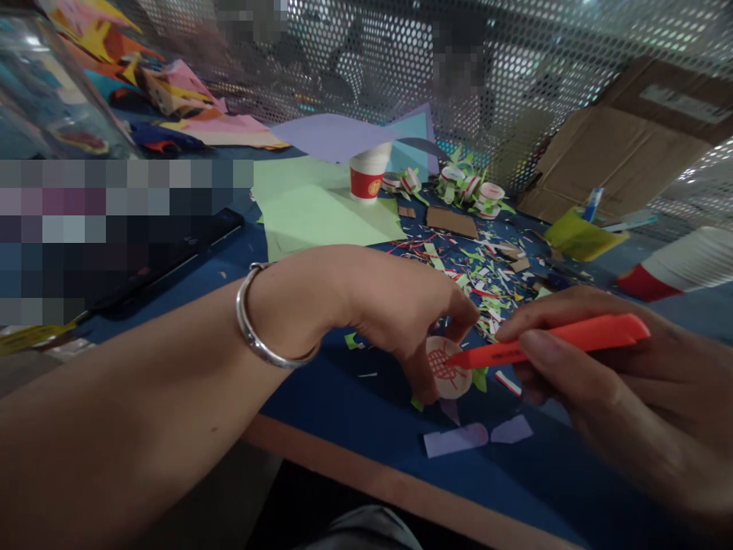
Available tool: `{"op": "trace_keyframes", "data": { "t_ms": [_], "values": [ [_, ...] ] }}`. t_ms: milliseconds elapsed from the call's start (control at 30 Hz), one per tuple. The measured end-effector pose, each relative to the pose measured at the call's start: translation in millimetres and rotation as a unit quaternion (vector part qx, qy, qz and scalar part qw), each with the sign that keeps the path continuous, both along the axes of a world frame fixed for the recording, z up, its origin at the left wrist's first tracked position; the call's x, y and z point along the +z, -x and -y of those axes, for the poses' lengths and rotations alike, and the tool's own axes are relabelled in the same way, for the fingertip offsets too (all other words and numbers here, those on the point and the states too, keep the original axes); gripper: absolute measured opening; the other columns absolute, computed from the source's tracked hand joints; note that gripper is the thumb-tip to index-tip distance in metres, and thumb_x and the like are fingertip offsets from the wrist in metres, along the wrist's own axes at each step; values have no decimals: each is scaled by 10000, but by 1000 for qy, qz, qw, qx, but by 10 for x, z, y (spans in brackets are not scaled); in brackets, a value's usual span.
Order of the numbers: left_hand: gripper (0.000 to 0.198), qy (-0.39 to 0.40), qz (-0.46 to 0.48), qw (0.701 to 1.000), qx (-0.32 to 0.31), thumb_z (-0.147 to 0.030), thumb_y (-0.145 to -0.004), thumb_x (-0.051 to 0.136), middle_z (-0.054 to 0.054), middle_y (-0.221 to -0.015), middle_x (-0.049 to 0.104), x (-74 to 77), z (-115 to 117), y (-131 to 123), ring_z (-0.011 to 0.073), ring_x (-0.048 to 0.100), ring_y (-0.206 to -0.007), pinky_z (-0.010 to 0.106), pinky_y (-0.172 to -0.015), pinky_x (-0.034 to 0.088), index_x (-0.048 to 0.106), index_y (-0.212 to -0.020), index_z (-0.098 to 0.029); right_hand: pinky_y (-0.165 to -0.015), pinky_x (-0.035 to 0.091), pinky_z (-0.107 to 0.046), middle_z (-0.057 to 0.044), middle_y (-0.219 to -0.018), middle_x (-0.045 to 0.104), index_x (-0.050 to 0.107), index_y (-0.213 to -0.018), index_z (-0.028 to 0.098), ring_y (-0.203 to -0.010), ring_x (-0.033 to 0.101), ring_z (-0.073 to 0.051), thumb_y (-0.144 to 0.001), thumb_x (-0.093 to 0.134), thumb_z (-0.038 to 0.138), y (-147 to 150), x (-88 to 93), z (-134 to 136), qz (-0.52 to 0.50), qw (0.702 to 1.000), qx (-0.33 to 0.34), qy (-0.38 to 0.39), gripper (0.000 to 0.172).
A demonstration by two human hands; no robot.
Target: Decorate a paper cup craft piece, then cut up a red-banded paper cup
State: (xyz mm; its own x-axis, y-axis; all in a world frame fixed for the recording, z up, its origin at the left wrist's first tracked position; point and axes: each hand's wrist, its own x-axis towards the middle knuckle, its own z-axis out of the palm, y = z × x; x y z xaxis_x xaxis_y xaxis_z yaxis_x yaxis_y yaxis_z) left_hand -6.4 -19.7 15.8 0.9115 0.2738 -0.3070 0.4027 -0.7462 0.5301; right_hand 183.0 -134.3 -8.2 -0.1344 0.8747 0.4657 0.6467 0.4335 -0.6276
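Head view, right of centre: left hand [389,294] finger-pinches the drawn-on disc [445,380], right hand [630,397] finger-pinches the marker [589,334]; light strokes should suit.

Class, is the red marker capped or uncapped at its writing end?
Uncapped: the red marker in the right hand points its narrow tip onto the red-lined white disc.

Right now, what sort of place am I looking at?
Probably a paper-craft workspace: paper clippings litter the blue tabletop, a pale green paper sheet lies nearby, and the right hand holds a red marker.
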Motion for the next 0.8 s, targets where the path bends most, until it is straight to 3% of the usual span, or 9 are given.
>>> {"op": "trace_keyframes", "data": {
  "t_ms": [300, 500, 800],
  "values": [
    [500, -19, 3, 1000, -18, -461, -672, 837, -13, -999, 715, -33, -23, -24, 188, 638, -862, 277, -704, 412, 663, -1089, -247, -489, 522, -247, 82, -714, 712, 709, -856, 361, -446, 585, -104, -879, 668, 306, -10, -87, 100, -22, 1000, -12, 11, 72],
    [504, -26, -1, 999, -22, -484, -678, 826, -11, -1014, 709, -24, -25, -29, 187, 629, -881, 273, -713, 409, 657, -1091, -248, -519, 544, -236, 70, -791, 746, 686, -911, 352, -566, 672, -131, -888, 659, 263, -44, -102, 62, 2, 999, 37, -9, 96],
    [507, -21, -2, 999, -33, -412, -675, 837, -13, -1021, 710, -36, -25, -7, 186, 632, -876, 278, -720, 415, 666, -1125, -253, -487, 551, -239, 67, -752, 734, 686, -910, 338, -430, 598, -109, -903, 652, 291, -74, -113, 32, 29, 998, 45, -13, 58]
  ]
}}
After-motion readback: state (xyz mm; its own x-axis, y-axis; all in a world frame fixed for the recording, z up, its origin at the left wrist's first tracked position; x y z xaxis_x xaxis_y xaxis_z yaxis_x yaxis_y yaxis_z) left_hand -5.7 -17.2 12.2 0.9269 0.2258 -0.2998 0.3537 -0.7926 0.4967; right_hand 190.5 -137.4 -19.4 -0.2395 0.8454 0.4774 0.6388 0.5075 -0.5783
